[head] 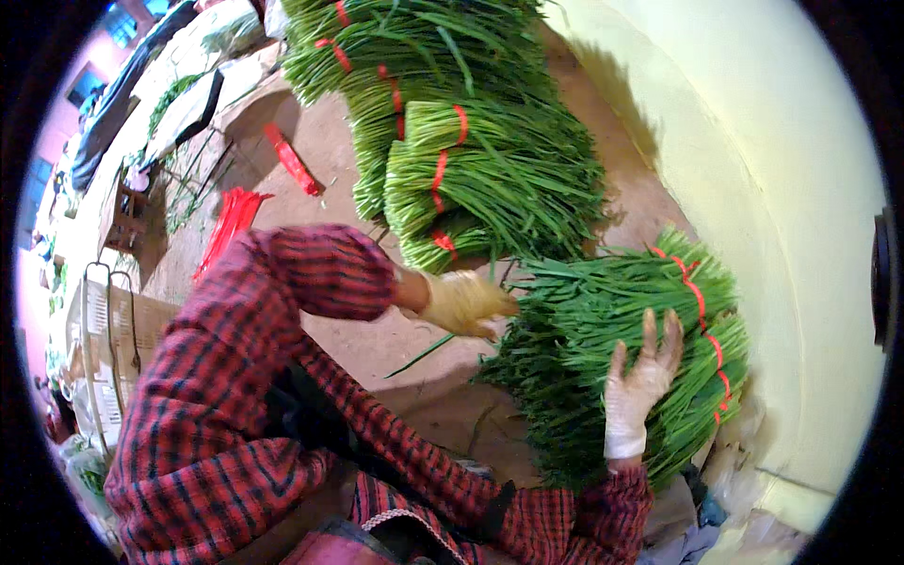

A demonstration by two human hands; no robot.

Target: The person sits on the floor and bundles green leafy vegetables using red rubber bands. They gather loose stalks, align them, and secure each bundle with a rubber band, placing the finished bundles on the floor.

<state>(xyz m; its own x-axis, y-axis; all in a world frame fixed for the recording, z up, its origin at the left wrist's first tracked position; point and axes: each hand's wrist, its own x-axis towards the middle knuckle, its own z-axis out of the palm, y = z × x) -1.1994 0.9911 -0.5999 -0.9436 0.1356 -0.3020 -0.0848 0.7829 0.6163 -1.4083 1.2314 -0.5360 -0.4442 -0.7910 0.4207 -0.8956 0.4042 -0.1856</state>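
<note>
Both hands wear pale gloves. My left hand [462, 304], slightly blurred, is beside the dark leaf tips of a pile of green garlic chives [593, 311]; its fingers are apart and nothing shows in it. With its fingers spread, my right hand [643, 388] lies flat on top of that pile, near the tied end. Red ties [696, 293] run across the pale stalk ends at the right. More bundles of chives [508, 169], bound with red ties, are stacked beyond my left hand, their stalk ends towards the left.
A heap of red ties [229, 222] and a red strip bundle [293, 161] lie on the floor. A pale plastic crate [120, 339] stands at the left. A pale yellow wall or sheet [770, 212] curves along the right. Loose leaves [420, 354] are scattered on the floor.
</note>
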